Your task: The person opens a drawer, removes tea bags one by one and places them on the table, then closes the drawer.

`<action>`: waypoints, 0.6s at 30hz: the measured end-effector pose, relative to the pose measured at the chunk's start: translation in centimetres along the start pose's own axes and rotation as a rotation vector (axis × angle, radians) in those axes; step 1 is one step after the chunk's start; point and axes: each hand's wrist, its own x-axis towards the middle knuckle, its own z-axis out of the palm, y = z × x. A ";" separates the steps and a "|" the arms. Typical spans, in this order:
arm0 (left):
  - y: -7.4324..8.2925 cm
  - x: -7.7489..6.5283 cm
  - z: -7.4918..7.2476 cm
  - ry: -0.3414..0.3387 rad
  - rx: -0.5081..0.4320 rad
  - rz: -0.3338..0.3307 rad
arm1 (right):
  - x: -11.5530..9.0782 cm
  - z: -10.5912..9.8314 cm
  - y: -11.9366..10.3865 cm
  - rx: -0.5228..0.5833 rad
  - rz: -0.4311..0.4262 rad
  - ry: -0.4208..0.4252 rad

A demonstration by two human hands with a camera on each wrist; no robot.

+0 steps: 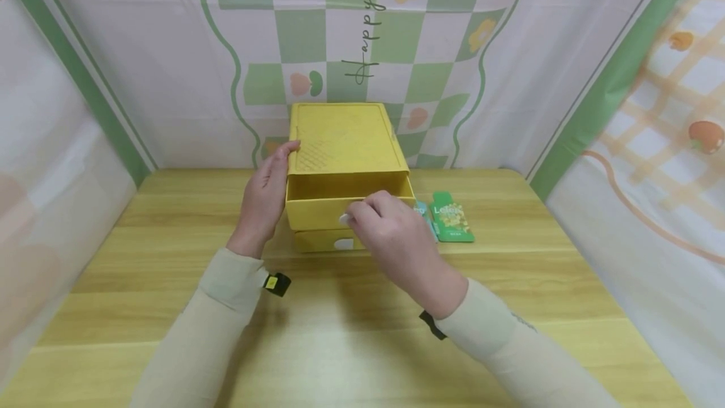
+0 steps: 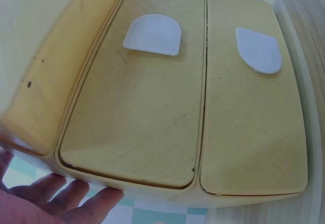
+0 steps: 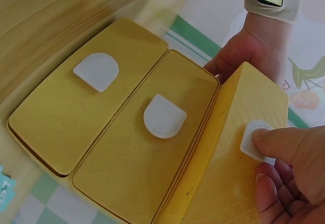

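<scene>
Drawer unit [image 1: 342, 137], yellow, one, standing on the wood-grain tabletop [image 1: 170, 294] at the centre of the head view, with three drawers; top drawer [image 1: 317, 214] partly drawn out. Left hand [image 1: 265, 191], laid against the unit's left side, fingers extended and touching, gripping nothing; in the left wrist view its fingertips lie along the unit's edge at lower left. Right hand [image 1: 396, 241], pinching the top drawer's white tab [image 3: 251, 138]; the thumb on the tab's face and the curled fingers beneath show plainly only in the right wrist view, at right. Middle drawer [image 3: 124, 168] and bottom drawer [image 3: 66, 117], both pushed in, each with a white tab, seen in full beside one another only in the wrist views; the head view has one lower front, partly covered by the right hand. Top panel and a view into the drawn-out drawer: head view alone. Green packet [image 1: 453, 222], flat on the tabletop right of the unit, whole in the head view. Blue packet [image 1: 424, 211], between unit and green packet, partly hidden; a corner appears at the right wrist view's lower left. Checked cloth [image 1: 300, 36], hung behind, upper centre of the head view.
</scene>
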 end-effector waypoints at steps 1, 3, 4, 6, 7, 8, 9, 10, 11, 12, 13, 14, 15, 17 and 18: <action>0.0 0.0 0.0 0.000 0.000 0.000 | 0.1 0.1 0.1 0.000 0.002 0.000; 0.0 -0.1 0.0 0.001 0.000 0.001 | 0.2 0.2 0.2 -0.001 0.006 0.000; 0.0 -0.1 0.0 0.001 0.000 0.001 | 0.3 0.3 0.3 -0.002 0.009 0.000; 0.1 -0.1 0.0 0.001 0.001 0.001 | 0.4 0.5 0.4 -0.008 0.014 0.003; 0.1 -0.1 0.0 0.001 0.001 0.001 | 0.4 0.6 0.5 -0.009 0.017 0.003; 0.0 -0.1 0.0 0.000 0.001 0.001 | 0.4 0.7 0.5 -0.009 0.021 0.000; 0.0 -0.1 0.0 -0.001 0.001 0.002 | 0.4 0.8 0.6 -0.010 0.023 -0.003; 0.0 -0.1 0.0 -0.002 0.001 0.003 | 0.5 0.9 0.7 -0.009 0.027 -0.006; 0.0 0.0 0.0 -0.003 0.000 0.005 | 0.5 1.0 0.8 -0.009 0.030 -0.010; 0.0 0.0 0.0 -0.004 0.001 0.007 | 0.5 1.1 0.9 -0.009 0.033 -0.013; 0.0 0.0 0.0 -0.005 0.001 0.007 | 0.5 1.2 1.0 -0.010 0.038 -0.017; 0.0 0.0 0.0 -0.006 0.003 0.008 | 0.6 1.3 1.0 -0.013 0.041 -0.019; 0.0 0.0 0.0 -0.007 0.004 0.009 | 0.6 1.4 1.1 -0.019 0.043 -0.020; 0.0 0.0 0.0 -0.008 0.005 0.008 | 0.8 1.6 1.3 -0.022 0.048 -0.023; 0.0 0.0 0.0 -0.008 0.006 0.007 | 0.8 1.7 1.4 -0.023 0.050 -0.022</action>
